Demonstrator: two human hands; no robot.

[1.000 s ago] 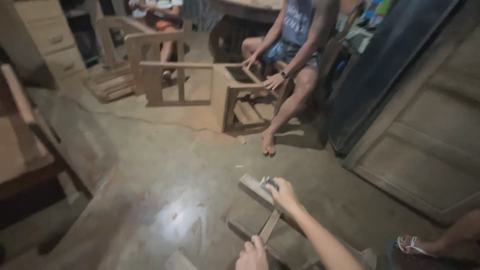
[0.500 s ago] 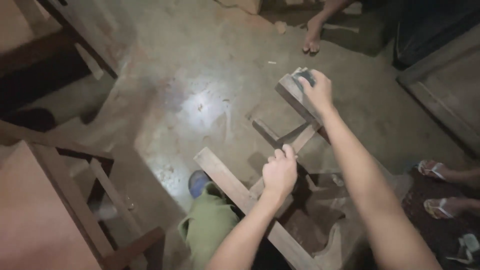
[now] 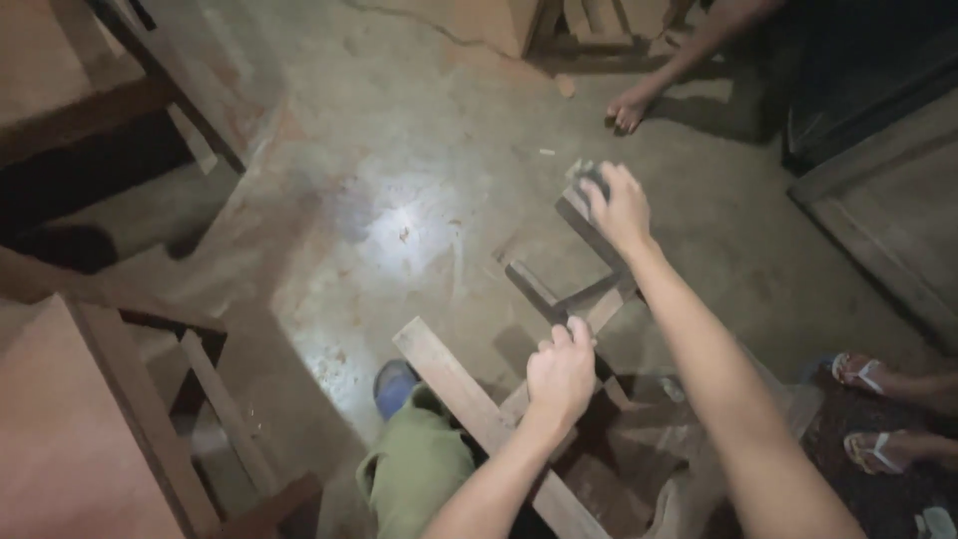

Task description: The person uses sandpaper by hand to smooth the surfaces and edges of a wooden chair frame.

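Note:
A small wooden frame of joined slats (image 3: 579, 289) stands on the concrete floor in front of me. My left hand (image 3: 561, 371) is closed around one of its slats near the middle. My right hand (image 3: 619, 205) reaches farther out and presses a small grey block, perhaps a sanding pad (image 3: 589, 175), onto the frame's far end. A long flat plank (image 3: 469, 399) of the same frame runs down towards my knee in green trousers (image 3: 414, 469).
Wooden furniture frames (image 3: 120, 329) stand at the left. Another person's bare foot (image 3: 629, 108) rests on the floor at the top, by more woodwork (image 3: 589, 20). Someone's sandalled feet (image 3: 878, 409) are at the right edge. A wooden panel (image 3: 888, 210) lies at the right.
The view has dropped from the seated person across the room to the floor and frame. My left hand has taken hold of a slat; my right hand stays on the frame's far end.

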